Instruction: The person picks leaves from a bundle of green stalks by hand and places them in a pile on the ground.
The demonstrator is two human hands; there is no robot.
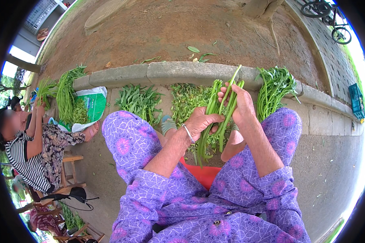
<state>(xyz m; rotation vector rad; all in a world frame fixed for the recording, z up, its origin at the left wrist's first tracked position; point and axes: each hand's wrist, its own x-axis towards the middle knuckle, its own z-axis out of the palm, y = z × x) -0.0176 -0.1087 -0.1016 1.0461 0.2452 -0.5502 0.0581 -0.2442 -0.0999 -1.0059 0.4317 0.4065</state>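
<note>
My left hand (200, 122), with a metal bangle at the wrist, grips a bunch of long green stems (212, 112) that hang down past its fingers. My right hand (239, 101) closes round the upper part of several more green stems (231, 107), whose lower ends pass by my left thumb. Below the hands, cut leaves and short stem pieces (187, 101) lie in a heap on the ground between my feet. One pile of leafy greens (139, 101) lies left of the heap. A larger bundle of leafy stems (273, 91) leans on the kerb at the right.
A stone kerb (121, 74) curves across in front, with bare soil (170, 36) beyond. At the left a seated person (33, 145) handles greens beside a green and white sack (92, 104). A wooden stool (71, 158) stands there. A teal crate (356, 100) is far right.
</note>
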